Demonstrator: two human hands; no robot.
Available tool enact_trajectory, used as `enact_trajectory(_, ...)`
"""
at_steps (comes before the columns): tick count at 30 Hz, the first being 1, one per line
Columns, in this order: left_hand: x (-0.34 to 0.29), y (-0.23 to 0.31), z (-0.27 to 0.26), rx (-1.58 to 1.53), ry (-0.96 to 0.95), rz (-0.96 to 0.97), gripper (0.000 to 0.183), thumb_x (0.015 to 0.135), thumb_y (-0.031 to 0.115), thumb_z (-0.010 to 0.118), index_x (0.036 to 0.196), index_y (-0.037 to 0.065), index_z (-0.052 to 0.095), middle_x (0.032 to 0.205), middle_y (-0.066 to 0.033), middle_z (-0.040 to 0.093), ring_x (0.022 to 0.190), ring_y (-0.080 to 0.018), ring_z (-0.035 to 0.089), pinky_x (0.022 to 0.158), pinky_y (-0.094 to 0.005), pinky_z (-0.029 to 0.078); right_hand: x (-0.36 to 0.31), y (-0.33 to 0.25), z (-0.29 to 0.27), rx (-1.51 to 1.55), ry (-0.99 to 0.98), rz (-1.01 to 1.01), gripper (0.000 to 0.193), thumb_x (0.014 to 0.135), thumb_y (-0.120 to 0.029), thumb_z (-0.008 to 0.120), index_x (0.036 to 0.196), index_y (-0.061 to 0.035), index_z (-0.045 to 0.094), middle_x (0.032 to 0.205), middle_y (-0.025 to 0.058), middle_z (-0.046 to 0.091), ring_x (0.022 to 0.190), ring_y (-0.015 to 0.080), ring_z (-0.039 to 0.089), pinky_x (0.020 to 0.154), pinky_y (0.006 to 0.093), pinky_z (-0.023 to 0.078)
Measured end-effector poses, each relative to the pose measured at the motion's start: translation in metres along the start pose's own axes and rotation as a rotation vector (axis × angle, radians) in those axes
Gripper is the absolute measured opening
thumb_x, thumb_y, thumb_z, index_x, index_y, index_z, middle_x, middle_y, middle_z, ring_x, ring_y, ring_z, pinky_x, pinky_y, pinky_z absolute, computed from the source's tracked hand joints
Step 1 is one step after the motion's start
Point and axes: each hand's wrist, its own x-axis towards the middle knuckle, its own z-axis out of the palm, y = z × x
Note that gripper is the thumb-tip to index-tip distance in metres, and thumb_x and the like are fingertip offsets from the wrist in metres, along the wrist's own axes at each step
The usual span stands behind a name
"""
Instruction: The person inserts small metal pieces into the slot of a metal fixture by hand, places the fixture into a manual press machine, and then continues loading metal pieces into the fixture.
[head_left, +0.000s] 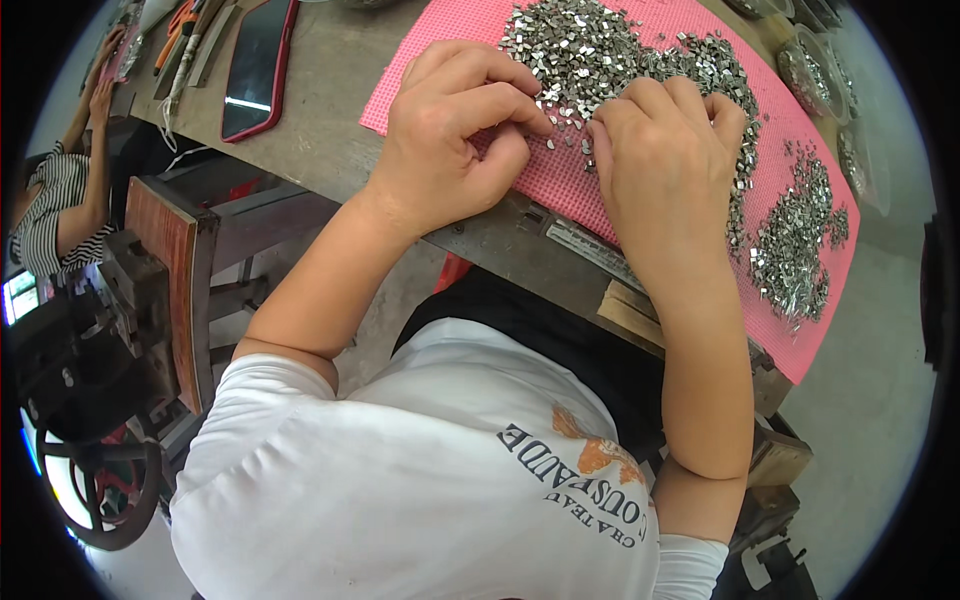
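A large pile of small shiny metal pieces [575, 50] lies on a pink textured mat [620, 215] on the workbench. At the pile's near left edge is my left hand [455, 135], its fingers curled and closed; whatever they may hold is too small to make out. My right hand [665, 150] rests over the near side of the pile with fingers bent down, their tips partly hidden among the pieces. Between the two hands a few loose pieces [568, 125] lie scattered on the mat. A second, smaller heap of metal pieces [795, 250] sits farther right.
A phone in a red case [258, 70] lies at the bench's left, beside several hand tools [180, 45]. Clear containers of metal pieces [810, 75] stand at the far right. A machine handwheel [100, 490] is at lower left; another person in a striped top [65, 210] sits beyond.
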Motion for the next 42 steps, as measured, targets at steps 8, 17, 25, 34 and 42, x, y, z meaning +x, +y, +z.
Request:
enact_trajectory(8,0.001,0.005,0.002,-0.016,-0.007,0.015,0.016,0.068,0.003,0.072,0.079,0.013,0.078,0.098,-0.0018,0.073,0.094,-0.0246,0.064,0.085,-0.0363,0.052,-0.009,0.010,0.004,0.143,0.116,0.040,0.004,0.085,-0.008,0.069,0.085,-0.0051,0.072,0.088,0.0072,0.068,0.090,0.0259,0.064,0.091,0.0431,0.043)
enact_trajectory(17,0.011,0.026,0.006,0.118,-0.157,-0.063,0.016,0.071,0.010,0.089,0.084,0.008,0.080,0.098,-0.0041,0.071,0.096,-0.0250,0.063,0.082,-0.0364,0.051,-0.034,0.022,-0.021,1.071,0.075,0.563,0.012,0.096,-0.009,0.070,0.099,0.0011,0.076,0.091,0.0055,0.072,0.078,0.0125,0.064,0.070,0.0281,0.051)
enact_trajectory(25,0.016,0.036,0.010,0.285,-0.191,-0.022,0.010,0.071,0.018,0.087,0.076,0.016,0.078,0.095,0.0035,0.069,0.105,-0.0235,0.061,0.091,-0.0442,0.042,-0.055,0.028,-0.035,1.433,0.044,0.685,0.012,0.095,-0.011,0.076,0.102,-0.0009,0.078,0.089,-0.0029,0.071,0.078,0.0020,0.056,0.071,0.0194,0.046)
enact_trajectory(34,0.039,0.045,-0.005,0.544,-0.402,0.182,0.015,0.078,0.027,0.084,0.081,0.014,0.077,0.094,0.0036,0.070,0.114,-0.0219,0.064,0.096,-0.0481,0.042,-0.128,0.044,-0.053,1.257,0.233,0.683,0.007,0.098,-0.004,0.072,0.103,0.0001,0.072,0.094,-0.0035,0.066,0.076,0.0013,0.052,0.068,0.0190,0.041)
enact_trajectory(42,0.040,0.034,-0.010,0.437,-0.459,0.122,0.007,0.078,0.015,0.079,0.079,0.009,0.076,0.096,0.0008,0.072,0.105,-0.0230,0.067,0.091,-0.0426,0.046,-0.208,0.053,-0.068,0.739,0.284,0.677,0.009,0.087,0.005,0.073,0.094,0.0003,0.072,0.095,0.0083,0.070,0.086,0.0182,0.064,0.079,0.0294,0.050)
